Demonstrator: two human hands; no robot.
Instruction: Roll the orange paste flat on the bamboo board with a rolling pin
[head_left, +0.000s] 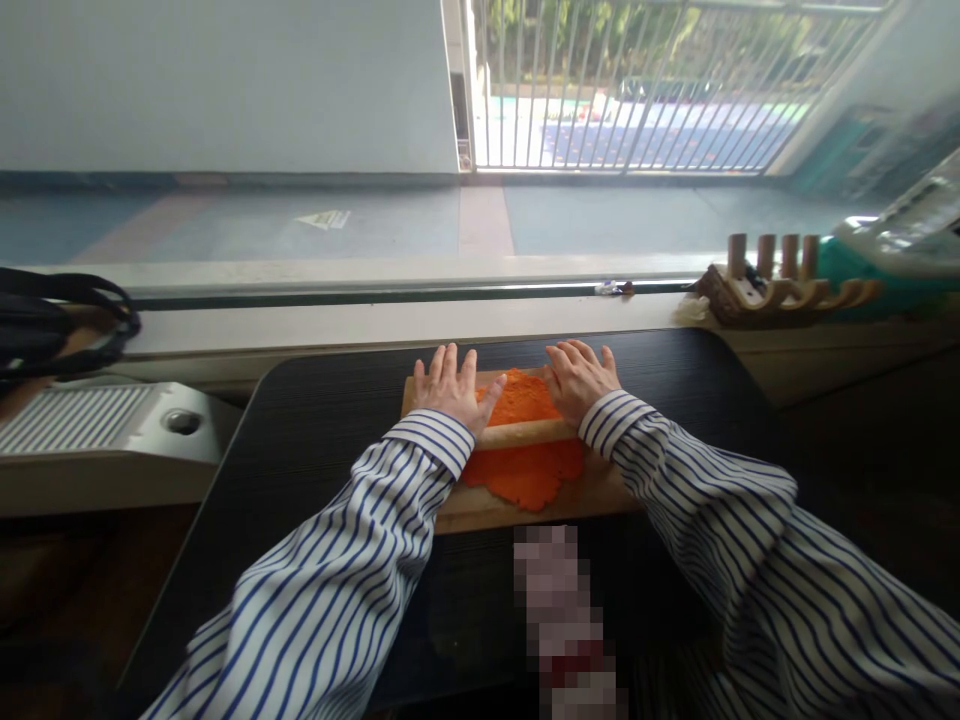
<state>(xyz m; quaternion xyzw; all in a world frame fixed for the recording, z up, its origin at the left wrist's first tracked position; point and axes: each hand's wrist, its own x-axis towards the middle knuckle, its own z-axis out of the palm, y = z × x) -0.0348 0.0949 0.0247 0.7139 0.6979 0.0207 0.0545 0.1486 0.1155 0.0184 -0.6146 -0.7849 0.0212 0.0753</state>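
Note:
A pale wooden rolling pin (523, 433) lies across a flattened sheet of orange dough or clay (532, 482). The sheet has a ragged edge and shows both beyond the pin and on the near side of it. Under it is a light wooden board (469, 517). My left hand (452, 390) rests over the pin's left end, fingers spread and stretched forward. Over the right end lies my right hand (583, 383), its fingers also extended rather than wrapped round. Both palms and the pin's ends are hidden beneath the hands and striped cuffs.
The board sits on a black table (330, 400) with rounded corners. Beyond it runs a window ledge (300, 328). A wooden holder with upright pegs (780, 290) stands there at right, near a teal container (877, 255). To the left are a black bag (45, 320) and a white slatted unit (112, 425).

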